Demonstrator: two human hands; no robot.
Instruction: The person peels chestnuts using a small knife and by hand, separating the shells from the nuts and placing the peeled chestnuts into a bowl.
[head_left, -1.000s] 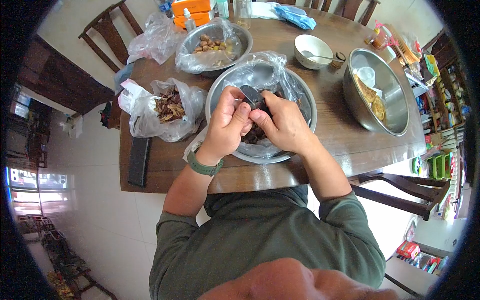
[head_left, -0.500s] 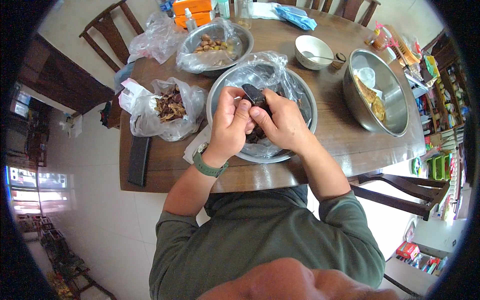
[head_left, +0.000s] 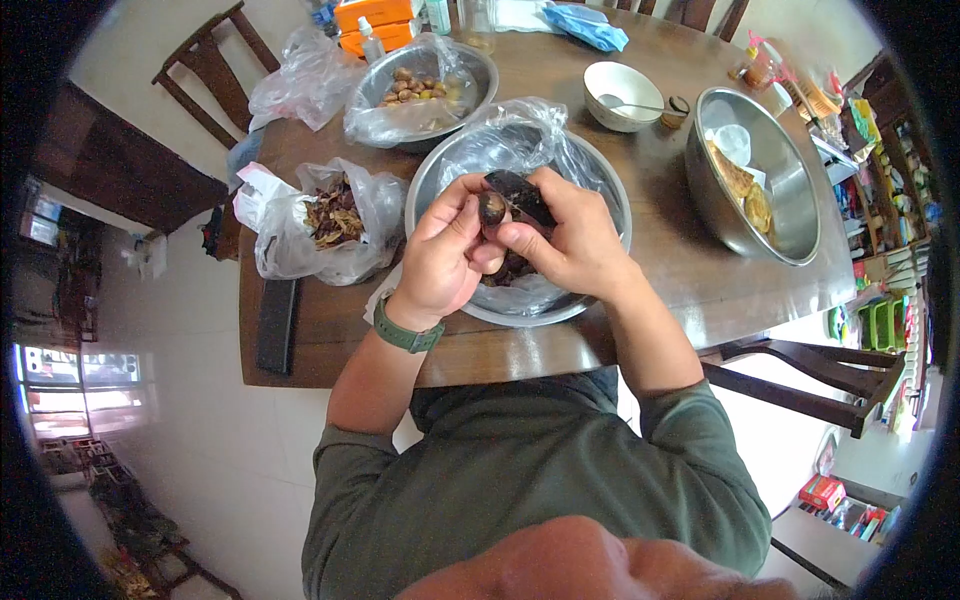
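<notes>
Over the plastic-lined metal basin (head_left: 625,205), both hands are close together. My left hand (head_left: 447,240) pinches a dark brown chestnut (head_left: 492,208) between thumb and fingers, and a green-strapped watch (head_left: 405,330) is on that wrist. My right hand (head_left: 580,235) is closed round a black tool (head_left: 522,196) that lies right against the chestnut; its working end is hidden, so its kind does not show. Under the hands, dark brown pieces (head_left: 510,270) lie in the clear plastic lining, partly covered by the fingers.
Behind stands a metal bowl (head_left: 487,95) with brown and yellowish nuts (head_left: 415,88). Left are a plastic bag of dry brown scraps (head_left: 335,212) and a black flat object (head_left: 277,325). Right are a white bowl with a spoon (head_left: 622,97) and a tilted steel bowl (head_left: 800,200) holding yellow-brown food.
The black tool has turned and dropped lower between the hands. The chestnut now shows at the left fingertips, and the hands have drawn slightly apart.
</notes>
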